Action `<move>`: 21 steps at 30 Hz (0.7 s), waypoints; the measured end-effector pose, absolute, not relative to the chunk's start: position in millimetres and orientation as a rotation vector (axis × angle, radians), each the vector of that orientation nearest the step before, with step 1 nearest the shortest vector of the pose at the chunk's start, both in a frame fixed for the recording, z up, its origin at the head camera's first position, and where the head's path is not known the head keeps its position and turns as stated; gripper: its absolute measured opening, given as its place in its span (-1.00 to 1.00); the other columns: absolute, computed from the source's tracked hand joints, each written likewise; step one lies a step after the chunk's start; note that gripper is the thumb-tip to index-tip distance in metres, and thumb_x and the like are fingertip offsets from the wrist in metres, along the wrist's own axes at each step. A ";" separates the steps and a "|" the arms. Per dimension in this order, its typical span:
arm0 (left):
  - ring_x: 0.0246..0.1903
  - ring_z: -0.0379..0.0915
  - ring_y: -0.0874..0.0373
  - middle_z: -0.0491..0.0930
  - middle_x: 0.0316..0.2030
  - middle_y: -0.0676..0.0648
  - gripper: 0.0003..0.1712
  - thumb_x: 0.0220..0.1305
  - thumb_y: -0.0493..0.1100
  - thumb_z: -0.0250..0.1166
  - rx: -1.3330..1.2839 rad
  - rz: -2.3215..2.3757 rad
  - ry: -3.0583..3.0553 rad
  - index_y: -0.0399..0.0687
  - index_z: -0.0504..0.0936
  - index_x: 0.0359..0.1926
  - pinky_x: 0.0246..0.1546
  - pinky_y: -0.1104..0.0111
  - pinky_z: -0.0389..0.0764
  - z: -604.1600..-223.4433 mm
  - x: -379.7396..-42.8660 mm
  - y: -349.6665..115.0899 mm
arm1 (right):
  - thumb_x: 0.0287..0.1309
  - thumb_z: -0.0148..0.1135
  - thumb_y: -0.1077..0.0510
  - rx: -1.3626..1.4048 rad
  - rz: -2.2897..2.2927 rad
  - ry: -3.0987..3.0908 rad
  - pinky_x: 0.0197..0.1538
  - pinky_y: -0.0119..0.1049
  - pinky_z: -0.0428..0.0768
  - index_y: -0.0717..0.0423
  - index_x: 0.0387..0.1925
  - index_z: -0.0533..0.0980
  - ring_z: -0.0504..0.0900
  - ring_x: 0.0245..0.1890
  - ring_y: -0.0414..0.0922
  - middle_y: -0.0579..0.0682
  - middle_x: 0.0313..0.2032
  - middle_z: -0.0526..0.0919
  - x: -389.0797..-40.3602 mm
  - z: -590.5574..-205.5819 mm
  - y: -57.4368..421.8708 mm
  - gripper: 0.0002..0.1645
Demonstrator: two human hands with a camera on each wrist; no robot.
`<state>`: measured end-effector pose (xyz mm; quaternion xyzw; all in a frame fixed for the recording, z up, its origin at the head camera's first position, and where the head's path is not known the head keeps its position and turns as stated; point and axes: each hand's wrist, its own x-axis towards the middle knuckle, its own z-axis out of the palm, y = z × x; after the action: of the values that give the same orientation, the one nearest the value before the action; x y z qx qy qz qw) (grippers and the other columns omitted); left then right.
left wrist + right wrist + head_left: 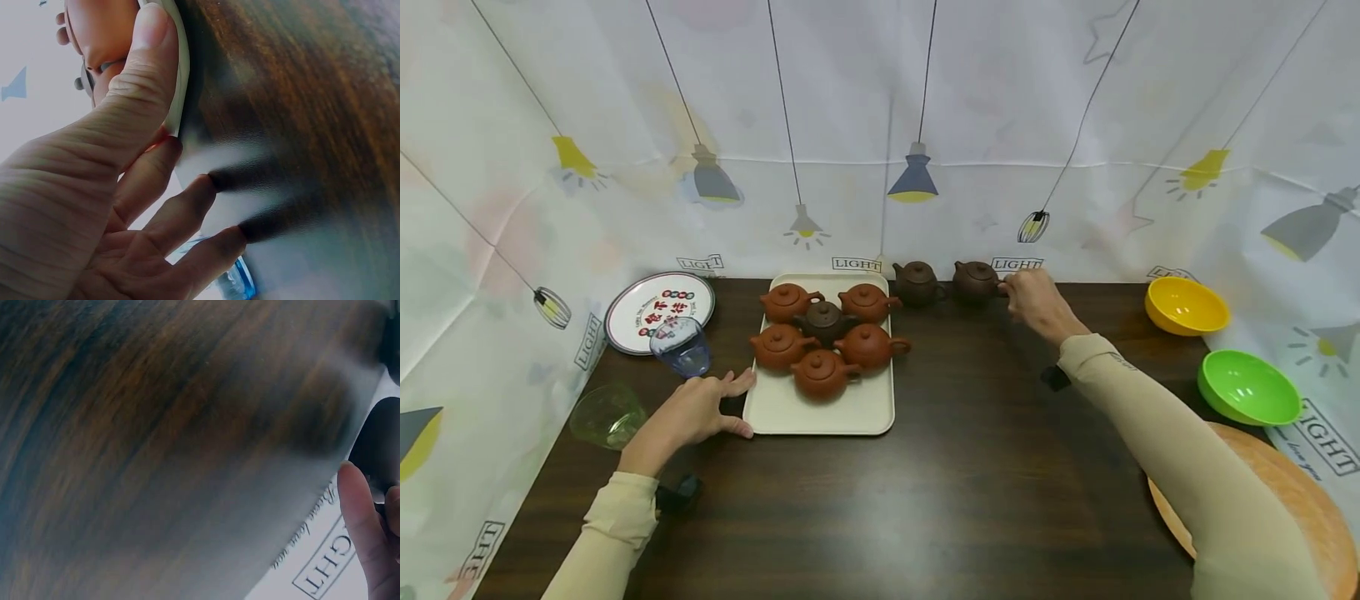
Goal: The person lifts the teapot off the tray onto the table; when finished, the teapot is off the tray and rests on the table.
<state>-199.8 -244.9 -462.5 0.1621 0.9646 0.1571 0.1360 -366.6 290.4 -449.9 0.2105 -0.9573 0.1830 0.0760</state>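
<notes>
My right hand (1037, 302) pinches the handle of a dark brown teapot (976, 282) standing by the back edge of the table. In the right wrist view, fingertips show beside this teapot's dark body (378, 440). Just left of it stands a second dark teapot (916, 283). My left hand (688, 412) touches the near left corner of a cream tray (857, 417), thumb and forefinger at its rim, the other fingers fairly straight in the left wrist view. On the tray sit several reddish-brown clay teapots (822, 373) around one dark teapot (825, 322).
On the left are a round plate (625, 321), a tilted blue glass (687, 354) and a greenish clear glass (606, 417). To the right sit a yellow bowl (1186, 306), a green bowl (1247, 387) and a round wooden board (1285, 475). A printed curtain (850, 100) hangs behind the table.
</notes>
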 end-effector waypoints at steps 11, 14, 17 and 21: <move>0.23 0.50 -0.61 0.50 0.36 -0.47 0.08 0.12 0.24 0.58 0.457 0.452 2.796 -0.06 0.41 0.57 0.17 -0.22 0.60 -461.6 -198.7 -246.9 | 0.54 0.25 0.21 0.610 0.304 -2.773 -0.45 0.06 0.58 0.36 -0.09 0.68 0.66 -0.50 0.17 0.29 -0.39 0.66 -365.1 -459.9 280.1 -0.76; 0.21 0.52 -0.60 0.50 0.37 -0.47 0.08 0.12 0.24 0.58 0.467 0.451 2.799 -0.07 0.41 0.57 0.16 -0.21 0.61 -461.8 -199.1 -247.1 | 0.50 0.32 0.15 0.603 0.285 -2.665 -0.51 0.07 0.57 0.31 0.18 0.65 0.66 -0.51 0.18 0.31 -0.25 0.69 -355.3 -455.6 267.7 -0.63; 0.19 0.53 -0.60 0.49 0.37 -0.47 0.08 0.13 0.24 0.58 0.470 0.456 2.796 -0.08 0.40 0.57 0.15 -0.20 0.61 -461.4 -199.4 -246.9 | 0.47 0.36 0.14 0.663 0.396 -2.559 -0.48 0.00 0.58 0.28 0.21 0.67 0.63 -0.52 0.10 0.25 -0.23 0.69 -341.1 -449.1 241.6 -0.60; 0.22 0.50 -0.61 0.47 0.38 -0.49 0.09 0.12 0.24 0.58 0.472 0.464 2.794 -0.09 0.40 0.57 0.16 -0.21 0.60 -461.0 -198.6 -246.4 | 0.42 0.41 0.16 0.882 0.533 -2.475 -0.33 -0.08 0.65 0.24 0.03 0.76 0.66 -0.43 -0.04 0.11 -0.26 0.71 -313.0 -434.4 193.6 -0.73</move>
<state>-198.6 -246.4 -461.0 0.1628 0.9642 0.1600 0.1348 -313.0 193.6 -434.4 0.3204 -0.8988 0.1936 0.2281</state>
